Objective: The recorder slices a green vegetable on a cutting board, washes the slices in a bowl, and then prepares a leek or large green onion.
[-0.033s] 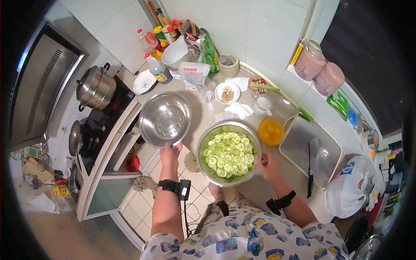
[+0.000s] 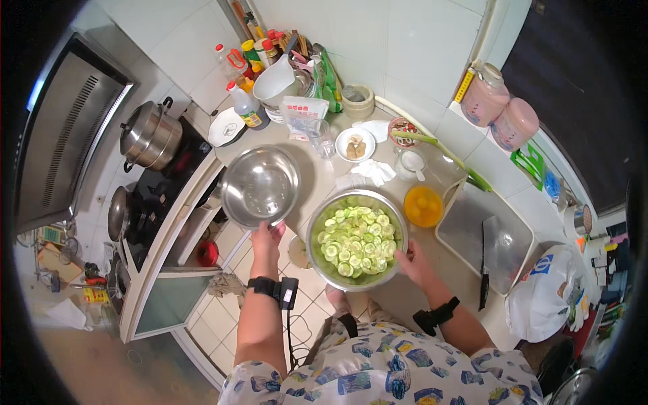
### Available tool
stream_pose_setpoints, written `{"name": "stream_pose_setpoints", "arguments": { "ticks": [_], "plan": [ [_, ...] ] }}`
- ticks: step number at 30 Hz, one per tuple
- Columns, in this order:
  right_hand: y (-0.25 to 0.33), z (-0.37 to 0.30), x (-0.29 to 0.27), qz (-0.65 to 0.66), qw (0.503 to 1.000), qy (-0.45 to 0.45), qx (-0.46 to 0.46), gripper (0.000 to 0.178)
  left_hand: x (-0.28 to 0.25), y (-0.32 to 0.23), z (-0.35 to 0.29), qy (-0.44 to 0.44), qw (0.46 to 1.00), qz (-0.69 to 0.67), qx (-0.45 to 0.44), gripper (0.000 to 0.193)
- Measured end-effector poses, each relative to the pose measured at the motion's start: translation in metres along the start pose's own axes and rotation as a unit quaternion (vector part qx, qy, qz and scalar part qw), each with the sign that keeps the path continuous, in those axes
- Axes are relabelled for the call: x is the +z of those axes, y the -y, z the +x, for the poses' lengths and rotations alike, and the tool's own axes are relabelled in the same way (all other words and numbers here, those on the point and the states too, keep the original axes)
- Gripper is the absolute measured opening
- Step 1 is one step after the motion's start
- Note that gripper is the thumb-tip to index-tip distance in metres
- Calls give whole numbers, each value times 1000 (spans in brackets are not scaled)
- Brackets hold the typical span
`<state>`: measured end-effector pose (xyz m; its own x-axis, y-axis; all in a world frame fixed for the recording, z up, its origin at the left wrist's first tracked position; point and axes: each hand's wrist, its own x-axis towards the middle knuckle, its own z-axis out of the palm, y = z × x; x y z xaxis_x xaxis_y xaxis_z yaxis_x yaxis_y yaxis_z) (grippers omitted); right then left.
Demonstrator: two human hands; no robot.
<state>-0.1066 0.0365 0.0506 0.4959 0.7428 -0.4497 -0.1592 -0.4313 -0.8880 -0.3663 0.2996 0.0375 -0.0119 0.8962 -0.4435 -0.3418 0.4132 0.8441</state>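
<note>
My left hand (image 2: 268, 239) grips the near rim of a bare stainless steel bowl (image 2: 250, 196), which is at the left counter edge. In front of me at the counter's near edge is a second steel bowl (image 2: 314, 260) full of pale green cucumber slices (image 2: 358, 243). My right hand (image 2: 416, 262) is closed at that bowl's right rim, thumb on top; its other fingers are partly hidden. Just right of the slices stands a bowl of yellow beaten egg (image 2: 423, 206).
A rectangular tray (image 2: 466, 229) and a cleaver (image 2: 484, 253) lie to the right, beside a white plastic bag (image 2: 548, 290). Behind the bowls are a small plate (image 2: 364, 157), a glass (image 2: 322, 142) and a sauce bottle (image 2: 246, 108). The stove with a steamer pot (image 2: 150, 138) is at left.
The bare steel bowl and my left hand have shifted slightly to the right and nearer me. My right hand's thumb has come closer onto the rim of the cucumber bowl.
</note>
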Motion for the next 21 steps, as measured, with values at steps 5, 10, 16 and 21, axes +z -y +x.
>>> {"name": "stream_pose_setpoints", "arguments": {
  "ticks": [5,10,16,21],
  "plan": [
    [-4,11,0,35,989,116,86,39,17,20,-3,7,995,89,-39,22],
    [-11,-15,-25,34,990,40,132,29,7,52,1,186,968,141,-94,29],
    [12,-48,12,-14,995,58,79,26,-22,19,-49,88,959,222,-154,48],
    [9,-73,107,0,994,68,86,23,-173,-51,-99,132,931,329,85,43]
  ]
}}
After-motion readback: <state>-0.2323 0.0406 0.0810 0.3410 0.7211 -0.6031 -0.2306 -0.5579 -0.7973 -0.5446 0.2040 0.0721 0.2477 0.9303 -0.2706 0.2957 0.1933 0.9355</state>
